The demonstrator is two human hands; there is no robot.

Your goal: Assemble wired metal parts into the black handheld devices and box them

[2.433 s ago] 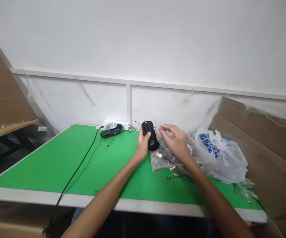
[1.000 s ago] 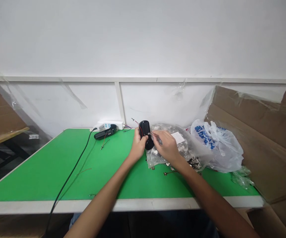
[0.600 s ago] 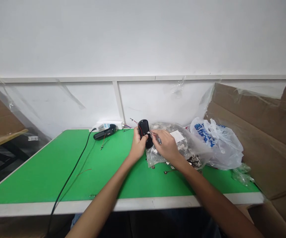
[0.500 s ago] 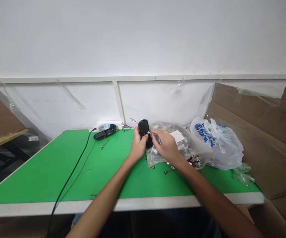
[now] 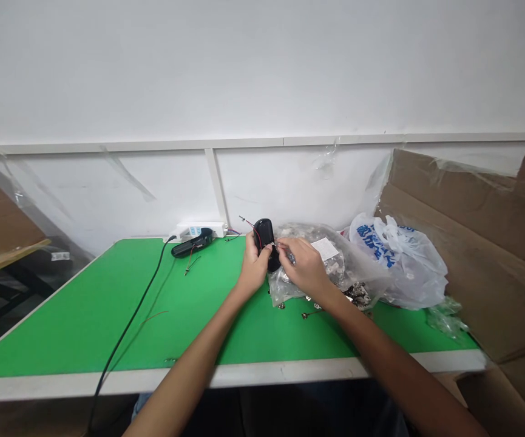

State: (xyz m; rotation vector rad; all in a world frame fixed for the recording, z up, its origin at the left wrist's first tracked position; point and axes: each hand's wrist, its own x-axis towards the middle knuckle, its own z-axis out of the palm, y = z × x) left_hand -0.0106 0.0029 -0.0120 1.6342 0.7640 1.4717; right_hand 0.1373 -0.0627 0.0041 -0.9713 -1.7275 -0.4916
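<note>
A black plastic housing (image 5: 264,229) with a red wire along its left side is held upright in my left hand (image 5: 254,265), the thumb pressed on its front. My right hand (image 5: 303,262) is closed at the housing's right edge, fingertips pinched by a small shiny metal piece at its middle; how much of that piece they grip is too small to tell. Thin wire ends stick out at the upper left of the housing. Behind and below my right hand lies a clear plastic bag (image 5: 284,289) of small metal parts.
A second black housing (image 5: 184,247) with wires lies by a white power strip (image 5: 219,229). A black cable (image 5: 132,315) crosses the green table (image 5: 75,321). Loose metal parts (image 5: 359,295) and a white plastic bag (image 5: 419,273) are at right, beside cardboard (image 5: 453,243).
My right fingertips have shifted very slightly at the housing, and less of the shiny metal piece shows. The view has tilted a little.
</note>
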